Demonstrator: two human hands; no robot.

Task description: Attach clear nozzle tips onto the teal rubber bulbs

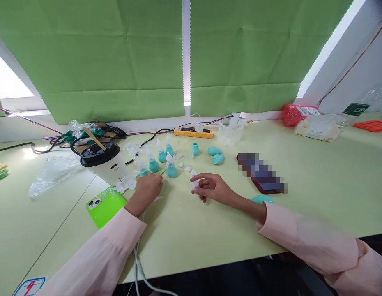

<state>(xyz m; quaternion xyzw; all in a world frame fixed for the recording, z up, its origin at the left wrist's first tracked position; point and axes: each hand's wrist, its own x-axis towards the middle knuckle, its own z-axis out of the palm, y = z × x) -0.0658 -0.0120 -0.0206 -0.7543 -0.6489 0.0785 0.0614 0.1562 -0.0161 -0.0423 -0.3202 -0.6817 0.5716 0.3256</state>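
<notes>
My left hand (148, 188) is closed, its fingers curled down beside a teal bulb with a clear tip (143, 170); what it holds, if anything, is hidden. My right hand (211, 188) has thumb and fingers bent around a small translucent white piece (195, 185). Between and beyond the hands stand several teal bulbs with clear tips, one of them (171, 169) nearest the middle. Small white pieces (187, 169) lie in a row to its right. An uncapped teal bulb (195, 149) stands farther back, and two teal bulbs (218, 159) lie on their sides.
A lidded cup (109, 164) and a green phone (105, 205) are at the left. Farther back are a yellow power strip (193, 132) and a clear plastic cup (230, 133). A dark phone (261, 174) lies at the right; white cables (138, 263) cross the table's front edge.
</notes>
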